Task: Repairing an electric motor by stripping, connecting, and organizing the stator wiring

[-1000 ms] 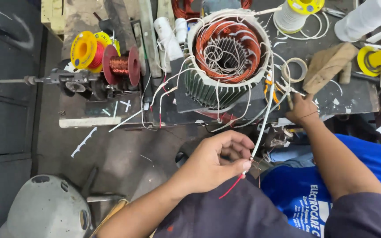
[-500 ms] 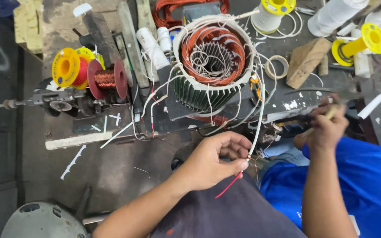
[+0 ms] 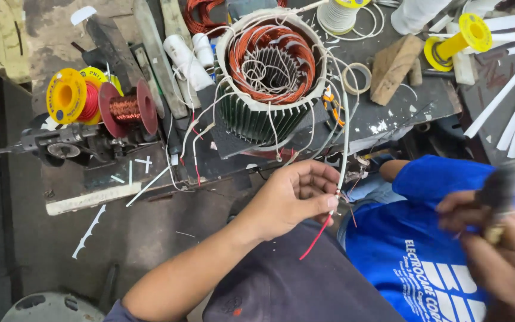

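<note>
Pinched between thumb and fingertips of the nearly closed left hand (image 3: 290, 200), just below the wound motor stator (image 3: 269, 71): thin white-sleeved lead wire (image 3: 342, 149), probably light, limp, kink-prone, best gripped near its red end; right hand (image 3: 496, 238) blurred, grip unreadable.

You are in a motor-rewinding workshop. A grimy workbench (image 3: 400, 113) holds an open motor stator (image 3: 267, 65) with copper windings, spools of copper wire (image 3: 127, 108), a roll of tape (image 3: 356, 77), white insulation strips (image 3: 508, 113) and a wooden block (image 3: 393, 67).
</note>
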